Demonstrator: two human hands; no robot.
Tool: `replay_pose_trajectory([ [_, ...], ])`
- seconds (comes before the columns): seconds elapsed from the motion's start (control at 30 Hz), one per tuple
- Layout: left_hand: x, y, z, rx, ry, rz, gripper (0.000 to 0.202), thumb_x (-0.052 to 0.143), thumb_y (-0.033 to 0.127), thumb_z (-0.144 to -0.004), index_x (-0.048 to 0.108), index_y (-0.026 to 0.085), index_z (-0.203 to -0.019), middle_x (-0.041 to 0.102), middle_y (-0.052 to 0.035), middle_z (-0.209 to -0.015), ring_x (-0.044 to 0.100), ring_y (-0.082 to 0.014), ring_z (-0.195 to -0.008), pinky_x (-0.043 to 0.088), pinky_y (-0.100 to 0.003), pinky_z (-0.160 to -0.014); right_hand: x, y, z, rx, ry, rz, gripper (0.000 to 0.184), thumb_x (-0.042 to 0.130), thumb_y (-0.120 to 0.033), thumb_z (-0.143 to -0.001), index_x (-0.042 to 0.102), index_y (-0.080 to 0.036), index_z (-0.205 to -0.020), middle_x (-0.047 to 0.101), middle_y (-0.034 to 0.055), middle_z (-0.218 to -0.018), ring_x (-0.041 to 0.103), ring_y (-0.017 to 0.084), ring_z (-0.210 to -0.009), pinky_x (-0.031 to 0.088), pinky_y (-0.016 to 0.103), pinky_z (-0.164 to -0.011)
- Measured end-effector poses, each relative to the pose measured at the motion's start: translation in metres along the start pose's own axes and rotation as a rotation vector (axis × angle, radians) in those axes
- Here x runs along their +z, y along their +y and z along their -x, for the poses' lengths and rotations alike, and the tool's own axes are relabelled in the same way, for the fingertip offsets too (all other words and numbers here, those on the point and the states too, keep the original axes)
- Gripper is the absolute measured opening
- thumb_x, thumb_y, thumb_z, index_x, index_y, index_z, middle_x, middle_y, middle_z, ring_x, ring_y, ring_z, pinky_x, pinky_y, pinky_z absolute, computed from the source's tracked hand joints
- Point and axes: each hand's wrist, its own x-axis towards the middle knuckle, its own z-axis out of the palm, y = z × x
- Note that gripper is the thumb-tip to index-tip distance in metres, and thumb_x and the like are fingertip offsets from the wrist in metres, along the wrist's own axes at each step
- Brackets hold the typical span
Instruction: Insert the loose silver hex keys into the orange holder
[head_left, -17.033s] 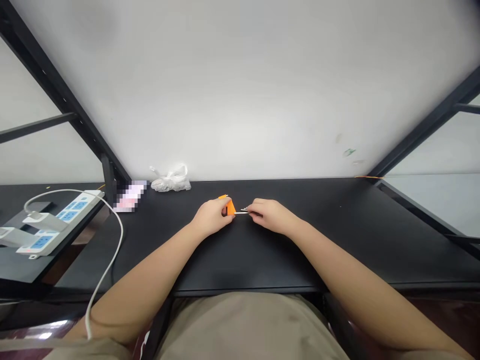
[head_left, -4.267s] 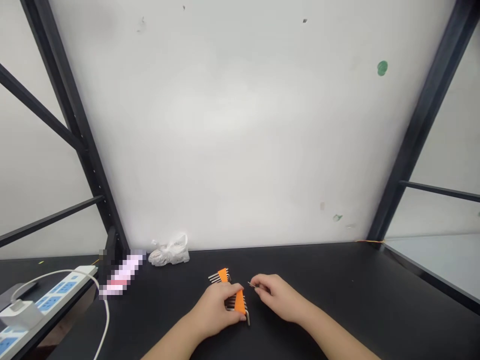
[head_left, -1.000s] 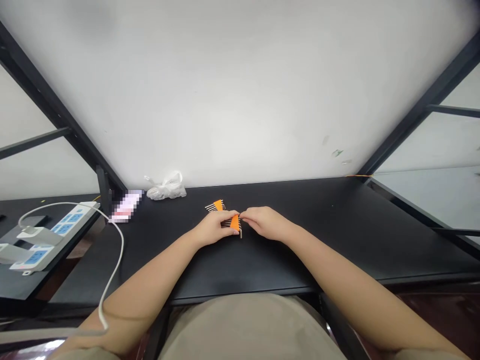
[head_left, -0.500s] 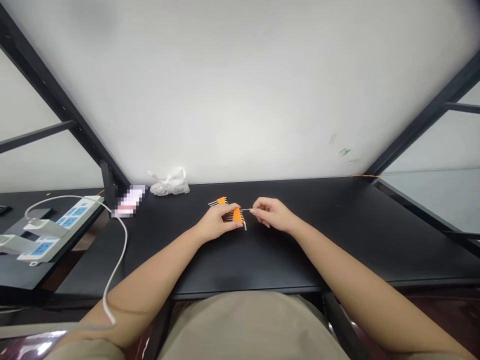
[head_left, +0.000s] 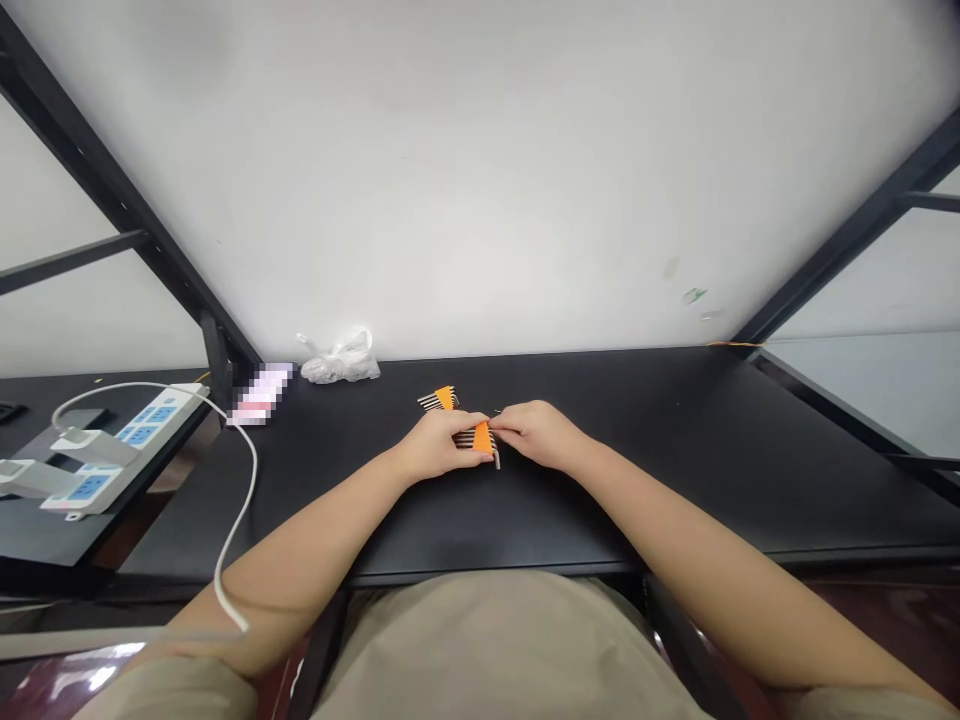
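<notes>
"Holding anything?"
"Your left grip [head_left: 439, 445] curls closed over the orange-and-steel rod rack [head_left: 483, 438] on the counter [head_left: 465, 530]; your right grip [head_left: 540, 435] pinches its right end."

- No text, label, brand, number or sign can be read anywhere.
- The power strip [head_left: 139, 438] at the far left has white casing and blue socket panels; any small markings on it are too blurred to read.
- The pink-and-white item [head_left: 260, 393] on the far left of the desk is pixelated, so nothing on it is legible.
- The crumpled white plastic bag [head_left: 339, 360] at the far edge of the desk shows no readable print.
- The orange strip [head_left: 483, 437] under the hands is too small to show any legible marking.
</notes>
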Motion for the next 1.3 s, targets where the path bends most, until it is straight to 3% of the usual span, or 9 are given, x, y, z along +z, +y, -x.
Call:
replay_pose_trajectory([
  [0.1, 0.002, -0.008, 0.000, -0.014, -0.013, -0.073, 0.057, 0.079, 0.045, -0.081, 0.066, 0.022, -0.131, 0.072, -0.0068, -0.111, 0.068, -0.0230, -0.099, 0.053, -0.032, -0.090, -0.004, 0.012, -0.001, 0.016, 0.072, 0.220, 0.023, 0.053, -0.029, -0.099, 0.075, -0.023, -0.104, 0.070, 0.0096, -0.104, 0.060, 0.024, -0.099, 0.044, 0.037, -0.087],
  [0.2, 0.003, -0.016, 0.000, -0.027, -0.020, -0.136, 0.058, 0.079, 0.044, -0.080, 0.065, 0.024, -0.132, 0.072, -0.0075, -0.115, 0.068, -0.0245, -0.104, 0.052, -0.033, -0.093, -0.004, 0.026, -0.003, 0.159, 0.074, 0.352, 0.017, 0.060, -0.024, -0.094, 0.071, -0.020, -0.107, 0.066, 0.0126, -0.112, 0.057, 0.026, -0.104, 0.043, 0.037, -0.084],
  [0.3, 0.002, -0.022, -0.001, -0.034, -0.028, -0.180, 0.055, 0.078, 0.042, -0.081, 0.064, 0.024, -0.132, 0.071, -0.0071, -0.115, 0.067, -0.0244, -0.104, 0.052, -0.033, -0.094, 0.000, 0.034, -0.004, 0.288, -0.009, 0.380, 0.011, 0.058, -0.014, -0.091, 0.068, -0.018, -0.092, 0.066, 0.0128, -0.099, 0.057, 0.024, -0.093, 0.042, 0.033, -0.076],
  [0.4, 0.001, -0.025, -0.002, -0.039, -0.040, -0.208, 0.056, 0.076, 0.044, -0.084, 0.063, 0.025, -0.134, 0.070, -0.0065, -0.112, 0.067, -0.0235, -0.102, 0.051, -0.033, -0.092, 0.003, 0.032, -0.003, 0.327, -0.028, 0.369, 0.010, 0.059, -0.012, -0.086, 0.064, -0.018, -0.079, 0.065, 0.0108, -0.087, 0.057, 0.020, -0.079, 0.039, 0.030, -0.068],
  [0.53, 0.002, -0.025, -0.002, -0.037, -0.033, -0.228, 0.057, 0.077, 0.044, -0.083, 0.062, 0.026, -0.135, 0.069, -0.0067, -0.112, 0.066, -0.0234, -0.100, 0.050, -0.033, -0.090, 0.003, 0.020, -0.001, 0.281, -0.049, 0.289, 0.009, 0.064, -0.014, -0.081, 0.060, -0.019, -0.074, 0.064, 0.0051, -0.081, 0.055, 0.015, -0.069, 0.036, 0.027, -0.062],
  [0.73, 0.002, -0.023, -0.004, -0.039, -0.026, -0.185, 0.056, 0.080, 0.045, -0.081, 0.063, 0.026, -0.131, 0.070, -0.0060, -0.111, 0.066, -0.0247, -0.104, 0.050, -0.034, -0.092, 0.004, 0.004, -0.002, 0.152, -0.019, 0.067, 0.007, 0.057, -0.015, -0.086, 0.060, -0.021, -0.086, 0.066, 0.0002, -0.082, 0.054, 0.013, -0.069, 0.036, 0.024, -0.064],
  [1.3, 0.001, -0.025, -0.003, -0.050, -0.021, -0.140, 0.058, 0.081, 0.044, -0.080, 0.063, 0.026, -0.132, 0.071, -0.0049, -0.115, 0.066, -0.0234, -0.105, 0.050, -0.034, -0.094, 0.003, 0.002, -0.001, 0.096, -0.014, 0.128, 0.011, 0.052, -0.013, -0.090, 0.061, -0.020, -0.086, 0.064, 0.0025, -0.085, 0.055, 0.015, -0.073, 0.038, 0.026, -0.068],
])
